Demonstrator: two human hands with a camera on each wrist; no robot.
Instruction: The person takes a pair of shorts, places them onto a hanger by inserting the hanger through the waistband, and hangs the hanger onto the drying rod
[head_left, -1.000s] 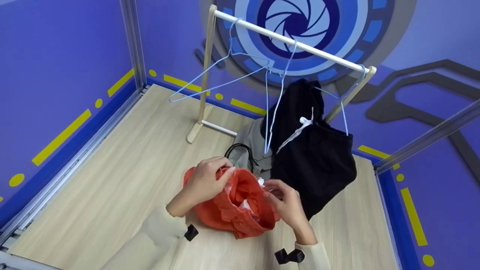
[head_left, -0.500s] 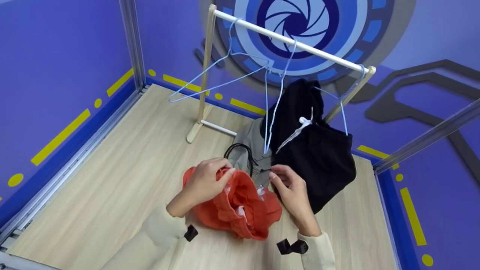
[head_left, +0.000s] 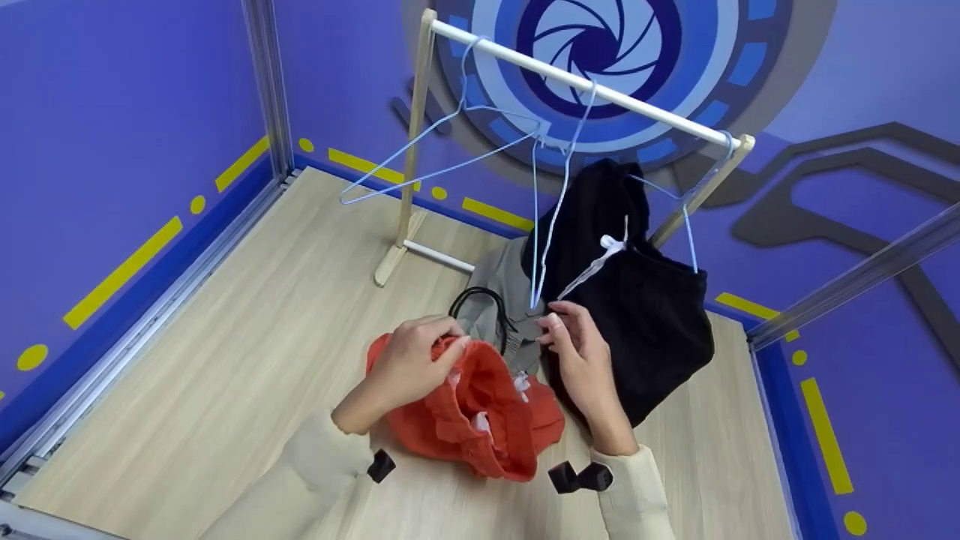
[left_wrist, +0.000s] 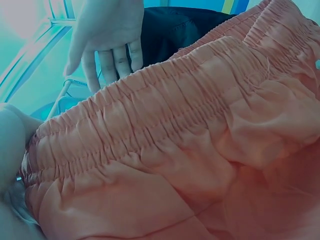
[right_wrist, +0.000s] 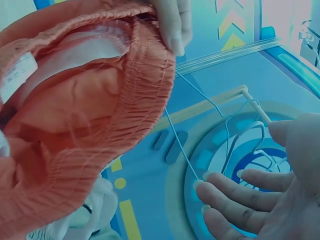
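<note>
"What stands on the tabletop (head_left: 225,337)?"

"A rack (head_left: 652,109), with a black garment (head_left: 637,337) under its right end and a wire hanger (head_left: 567,155) on the middle of its bar. Orange shorts (head_left: 420,431) sit bunched up in front of the rack."

"How would they handle?"

"Light, soft and floppy, I'd judge, hardly fragile. The gathered waistband (right_wrist: 150,70) looks the surest hold."

"And the hands?"

"Before the rack, the left hand (head_left: 416,356), back upward, pinches the waistband. The right hand (head_left: 589,367) is raised near the hanger, grip empty, fingers apart; touching or not, I can't tell."
</note>
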